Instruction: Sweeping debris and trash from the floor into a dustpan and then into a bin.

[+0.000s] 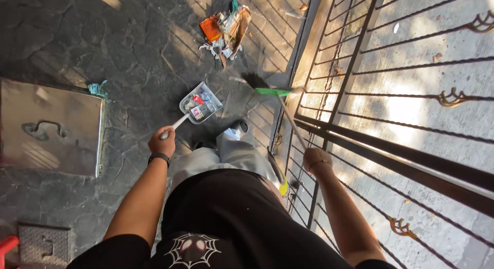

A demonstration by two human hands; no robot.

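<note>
**Sweeping by the gate: dustpan in one hand, broom in the other**

Starting at the far left, a red thing [6,246] pokes in at the bottom corner, right next to a small grate [43,244] set in the dark stone floor [128,48]. Above that is a big metal hatch [50,126] with a handle, lying flat, and a scrap of teal plastic [96,88] sits at its top right corner.

Moving over, the left hand [162,142] is clenched around the end of the white handle of a grey dustpan [200,103]. There's a black band on that wrist. The pan rests on the floor just ahead of the person's feet and already has some wrappers and bits in it. Further up the floor, well apart from the pan, there's a trash pile [225,28] of orange, white and brown scraps.

Right of the pan, a broom [272,92] with a green head sits near the bottom of the gate [360,68], and its stick runs back toward the right hand [315,159]. That hand is closed on the stick, though I can't see the fingers themselves since they're curled under. The black iron gate takes up the whole right side, with sunlit pavement [437,125] behind the bars.
</note>
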